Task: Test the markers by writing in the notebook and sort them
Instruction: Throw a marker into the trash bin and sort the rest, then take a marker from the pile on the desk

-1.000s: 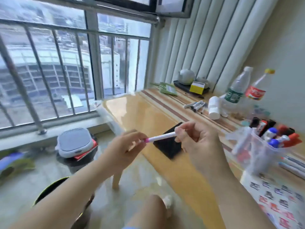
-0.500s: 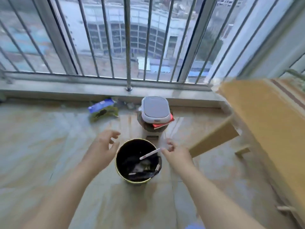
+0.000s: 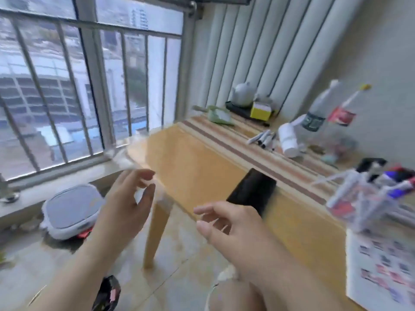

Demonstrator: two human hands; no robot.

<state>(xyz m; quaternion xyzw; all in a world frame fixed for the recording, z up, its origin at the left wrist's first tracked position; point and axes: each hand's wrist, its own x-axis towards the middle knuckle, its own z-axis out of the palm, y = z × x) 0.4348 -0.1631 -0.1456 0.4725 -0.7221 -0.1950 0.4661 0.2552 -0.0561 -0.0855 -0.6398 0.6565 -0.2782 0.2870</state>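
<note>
Crosswise — loose markers (image 3: 262, 139), tips toward window

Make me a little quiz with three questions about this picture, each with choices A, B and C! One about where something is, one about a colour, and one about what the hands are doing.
1. Where does the clear tub of markers stand?
A. on the floor
B. on the table, at the right
C. on the window ledge

2. What colour is the small box at the far end of the table?
A. yellow
B. purple
C. black

3. What are the left hand and the right hand holding?
A. a marker each
B. one bottle together
C. nothing

Answers:
1. B: the tub sits on the tabletop near the right edge of the view, with markers sticking out.
2. A: the box beside the round grey pot has a bright yellow front.
3. C: both hands hang in the air in front of the table with loose fingers and nothing between them.
</note>
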